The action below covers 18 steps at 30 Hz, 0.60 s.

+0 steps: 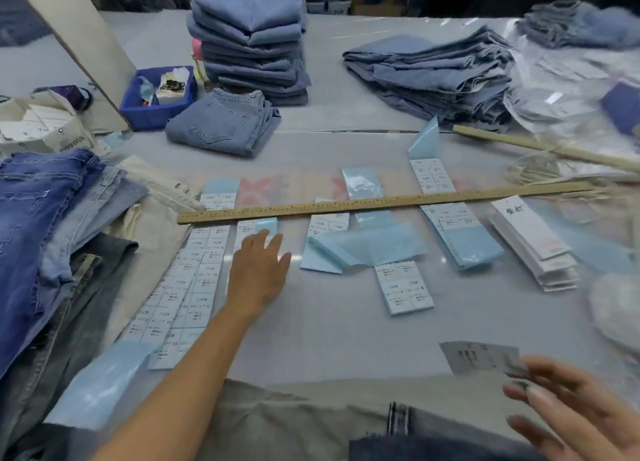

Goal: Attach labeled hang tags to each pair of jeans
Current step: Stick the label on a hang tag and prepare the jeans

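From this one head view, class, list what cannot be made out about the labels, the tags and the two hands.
- Label sheets: print too small to read.
- Tag in the right hand: motion-blurred, text unreadable; the hand's lower part is cut off by the frame edge.
- Left hand: its palm hides whatever lies beneath it.
- Ruler: covers part of each label strip it crosses.
- Blue bin: contents too small to tell.

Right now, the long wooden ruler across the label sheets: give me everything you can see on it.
The wooden ruler is a long, flat, tan strip with fine dark graduations along its near edge. It lies flat on the table, running left to right and rising slightly to the right. It rests across several sticker label sheets, apparently holding them down. Its left end sits beside the beige jeans. Neither hand touches it.
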Each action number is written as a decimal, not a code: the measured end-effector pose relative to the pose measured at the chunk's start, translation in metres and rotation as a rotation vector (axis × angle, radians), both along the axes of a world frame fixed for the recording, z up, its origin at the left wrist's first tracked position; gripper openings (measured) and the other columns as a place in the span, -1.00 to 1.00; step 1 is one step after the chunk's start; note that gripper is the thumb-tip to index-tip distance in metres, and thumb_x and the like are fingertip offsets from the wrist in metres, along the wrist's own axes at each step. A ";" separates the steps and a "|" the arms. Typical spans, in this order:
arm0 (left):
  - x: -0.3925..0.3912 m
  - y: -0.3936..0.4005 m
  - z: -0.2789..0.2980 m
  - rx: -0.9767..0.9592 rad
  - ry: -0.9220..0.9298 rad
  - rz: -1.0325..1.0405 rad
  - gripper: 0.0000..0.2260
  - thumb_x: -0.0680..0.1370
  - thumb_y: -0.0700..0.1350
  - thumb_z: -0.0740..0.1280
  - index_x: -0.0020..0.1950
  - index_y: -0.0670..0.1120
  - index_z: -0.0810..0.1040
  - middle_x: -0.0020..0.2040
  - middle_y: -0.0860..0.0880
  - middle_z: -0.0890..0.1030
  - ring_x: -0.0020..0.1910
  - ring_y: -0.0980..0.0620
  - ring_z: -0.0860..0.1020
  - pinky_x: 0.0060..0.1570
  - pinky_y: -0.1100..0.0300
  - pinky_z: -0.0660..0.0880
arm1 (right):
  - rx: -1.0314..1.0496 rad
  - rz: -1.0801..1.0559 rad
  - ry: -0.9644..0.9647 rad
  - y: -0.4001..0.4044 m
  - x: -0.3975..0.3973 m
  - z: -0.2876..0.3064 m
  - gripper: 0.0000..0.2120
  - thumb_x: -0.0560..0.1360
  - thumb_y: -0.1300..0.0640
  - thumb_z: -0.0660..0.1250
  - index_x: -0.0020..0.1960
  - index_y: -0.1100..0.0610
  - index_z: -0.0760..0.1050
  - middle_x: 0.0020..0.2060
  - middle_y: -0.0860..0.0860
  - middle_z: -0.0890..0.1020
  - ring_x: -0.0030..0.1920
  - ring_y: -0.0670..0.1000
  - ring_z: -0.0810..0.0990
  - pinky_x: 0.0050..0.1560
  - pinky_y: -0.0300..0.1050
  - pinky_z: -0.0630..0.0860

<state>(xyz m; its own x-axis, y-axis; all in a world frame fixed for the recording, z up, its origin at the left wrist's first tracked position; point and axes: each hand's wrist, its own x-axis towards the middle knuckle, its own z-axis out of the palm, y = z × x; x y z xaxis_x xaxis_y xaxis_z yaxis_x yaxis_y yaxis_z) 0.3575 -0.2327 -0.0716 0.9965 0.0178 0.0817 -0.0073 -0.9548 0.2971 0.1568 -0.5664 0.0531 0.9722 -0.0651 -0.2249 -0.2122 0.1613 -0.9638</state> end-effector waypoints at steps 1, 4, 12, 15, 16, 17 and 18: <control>-0.013 -0.018 0.020 -0.221 -0.035 -0.003 -0.64 0.68 0.04 0.23 0.45 -0.03 0.47 0.43 -0.03 0.49 0.39 -0.05 0.44 0.32 0.02 0.42 | -0.110 -0.009 0.101 0.000 -0.003 0.006 -0.54 0.11 -0.06 0.72 -0.08 0.13 0.73 -0.08 0.27 0.71 -0.05 0.00 0.72 -0.01 -0.09 0.66; -0.079 -0.075 0.091 -0.814 -0.049 -0.216 -0.82 0.60 0.12 0.36 0.17 0.17 0.61 0.08 0.16 0.68 0.11 0.12 0.62 0.03 0.29 0.53 | -0.263 -0.075 0.073 0.002 -0.001 0.033 -0.76 0.22 0.10 0.47 -0.11 -0.02 0.73 -0.17 0.17 0.72 -0.19 -0.06 0.69 -0.18 -0.18 0.66; -0.189 -0.168 0.180 -0.834 -0.148 -0.504 -0.89 0.47 0.09 0.44 -0.05 0.13 0.60 -0.09 0.13 0.63 -0.06 0.02 0.57 -0.13 0.35 0.39 | -0.336 0.016 0.057 -0.024 -0.032 0.080 -0.79 0.30 -0.10 0.41 -0.09 -0.12 0.68 -0.12 -0.05 0.73 -0.07 -0.13 0.65 0.13 0.10 0.56; -0.198 -0.182 0.190 -0.796 -0.180 -0.540 -0.92 0.46 0.00 0.46 -0.14 0.11 0.58 -0.15 0.13 0.61 -0.12 0.04 0.54 -0.14 0.40 0.35 | -0.315 0.021 0.039 -0.038 -0.051 0.085 -0.79 0.34 -0.09 0.41 -0.04 -0.12 0.68 -0.06 -0.07 0.72 -0.01 -0.12 0.66 0.18 0.11 0.58; -0.200 -0.185 0.192 -0.788 -0.181 -0.540 -0.93 0.46 0.00 0.45 -0.15 0.11 0.57 -0.16 0.13 0.60 -0.13 0.05 0.53 -0.14 0.40 0.34 | -0.298 0.027 0.027 -0.042 -0.056 0.088 -0.76 0.35 -0.08 0.42 0.02 -0.15 0.68 -0.02 -0.07 0.71 0.03 -0.07 0.67 0.18 0.11 0.59; -0.203 -0.187 0.193 -0.802 -0.163 -0.523 -0.94 0.45 0.02 0.44 -0.16 0.11 0.57 -0.17 0.12 0.60 -0.15 0.07 0.52 -0.16 0.41 0.34 | -0.271 -0.005 0.011 -0.047 -0.060 0.090 -0.69 0.35 -0.07 0.44 0.10 -0.20 0.66 0.01 -0.08 0.70 0.07 -0.03 0.67 0.15 0.08 0.61; -0.206 -0.189 0.194 -0.849 -0.124 -0.485 -0.93 0.44 0.05 0.43 -0.16 0.09 0.59 -0.19 0.12 0.60 -0.20 0.10 0.51 -0.19 0.39 0.35 | -0.241 -0.087 -0.009 -0.052 -0.062 0.090 -0.58 0.33 -0.07 0.46 0.19 -0.25 0.61 0.04 -0.09 0.69 0.08 -0.02 0.67 0.09 0.01 0.62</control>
